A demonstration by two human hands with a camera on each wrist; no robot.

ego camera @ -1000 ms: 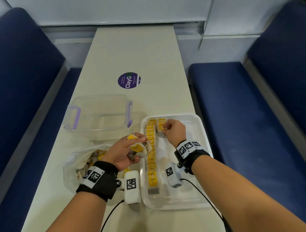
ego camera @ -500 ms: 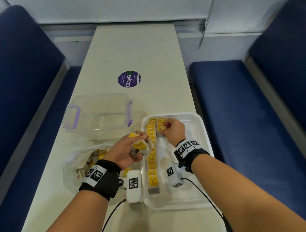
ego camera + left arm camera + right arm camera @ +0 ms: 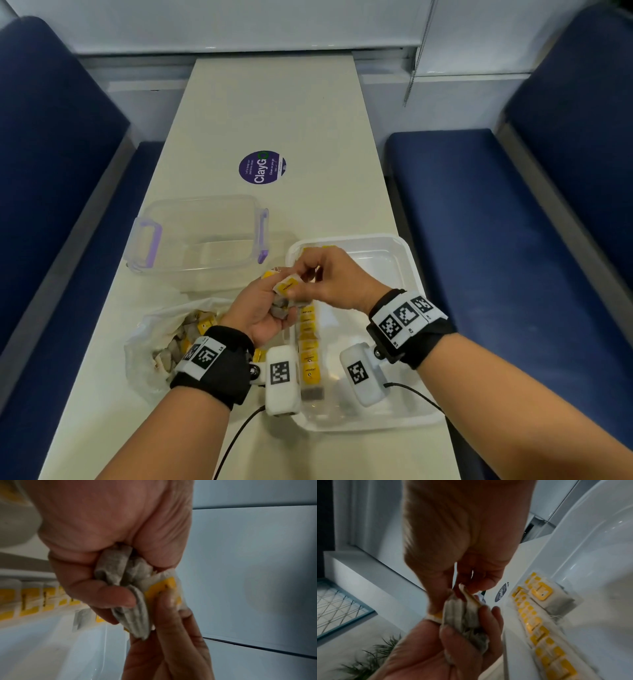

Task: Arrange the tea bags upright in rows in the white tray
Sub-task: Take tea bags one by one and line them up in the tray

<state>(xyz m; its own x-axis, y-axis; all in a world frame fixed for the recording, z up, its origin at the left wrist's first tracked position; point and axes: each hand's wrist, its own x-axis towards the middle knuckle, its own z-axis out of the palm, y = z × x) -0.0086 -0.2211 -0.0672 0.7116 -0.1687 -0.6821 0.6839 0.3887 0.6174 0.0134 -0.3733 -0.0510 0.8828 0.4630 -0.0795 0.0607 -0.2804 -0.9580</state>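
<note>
Pinching with thumb and forefinger, the right hand (image 3: 337, 281) takes the yellow-labelled top of one tea bag (image 3: 287, 286) from the bunch of tea bags (image 3: 123, 573) that the left hand (image 3: 263, 308) grips with curled fingers. The pinched bag points its label end up and away from the person; its grey body goes down into the left palm. Both hands meet above the left edge of the white tray (image 3: 404, 253), which stands at the right near part of the table (image 3: 274, 102). Inside the tray, a row of upright tea bags (image 3: 308, 342) runs along its left wall, from the near end to the far end. The right part of the tray floor is bare. A plastic bag with more tea bags (image 3: 164, 339) lies at the left edge of the table, and a clear box (image 3: 198, 233) stands beyond it.
</note>
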